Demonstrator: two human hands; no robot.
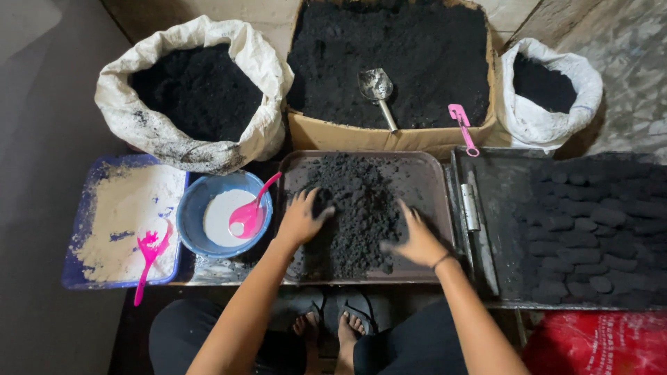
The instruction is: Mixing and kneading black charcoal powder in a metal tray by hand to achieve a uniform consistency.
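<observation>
A dark metal tray (424, 182) lies in front of me with a heap of black powder (354, 212) piled in its middle. My left hand (302, 217) rests on the left side of the heap, fingers spread and pressed into the powder. My right hand (415, 239) is on the right side of the heap, fingers apart, blurred by motion, with a dark band on the wrist. Neither hand holds a tool.
A blue bowl (194, 208) of white liquid holds a pink spoon (251, 212). Left is a blue tray (87, 229) of white powder with a pink fork (148, 257). Behind stand a white sack (194, 94), a cardboard box (389, 135) with metal scoop (377, 90), another sack (549, 87). Right: black lumps (590, 229).
</observation>
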